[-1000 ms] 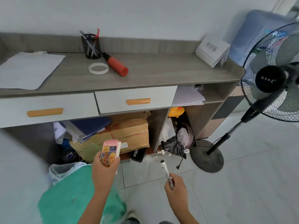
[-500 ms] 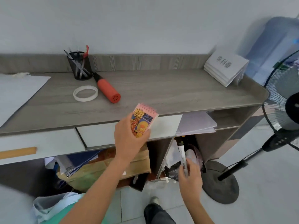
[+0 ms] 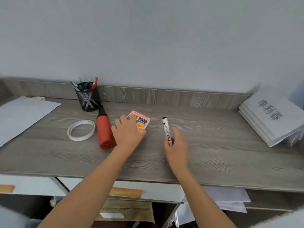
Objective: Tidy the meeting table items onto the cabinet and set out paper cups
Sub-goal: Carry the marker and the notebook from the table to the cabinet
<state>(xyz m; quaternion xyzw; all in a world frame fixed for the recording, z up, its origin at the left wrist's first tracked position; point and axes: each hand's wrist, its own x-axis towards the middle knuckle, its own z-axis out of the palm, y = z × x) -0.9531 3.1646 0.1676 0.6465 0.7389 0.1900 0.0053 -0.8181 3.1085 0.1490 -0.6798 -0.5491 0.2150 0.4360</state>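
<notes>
1. Left hand (image 3: 127, 134) lay over the small spiral notebook (image 3: 141, 122), fingers nearly straight, thumb at its near edge. The notebook sat flat on the cabinet top (image 3: 213, 145).
2. Right hand (image 3: 176, 145) pinched the marker (image 3: 166, 129) by its lower barrel, fingers curled round it, cap end pointing away. Contact between marker and cabinet top could not be determined.
3. Handling, judged: the notebook was light and thin with a fairly stiff cover, best taken by its long edges. The marker was light, rigid and smooth-barrelled, likely to roll if laid down carelessly.
4. Head view, surroundings: a red pump (image 3: 104, 130) lay just left of the left hand, the closest thing to knock. A tape ring (image 3: 81, 130) lay beyond it, and a mesh pen holder (image 3: 88, 97) farther back.
5. Loose sheets (image 3: 21, 116) lay far left. Stacked name cards (image 3: 271, 119) stood well right of the right hand.
</notes>
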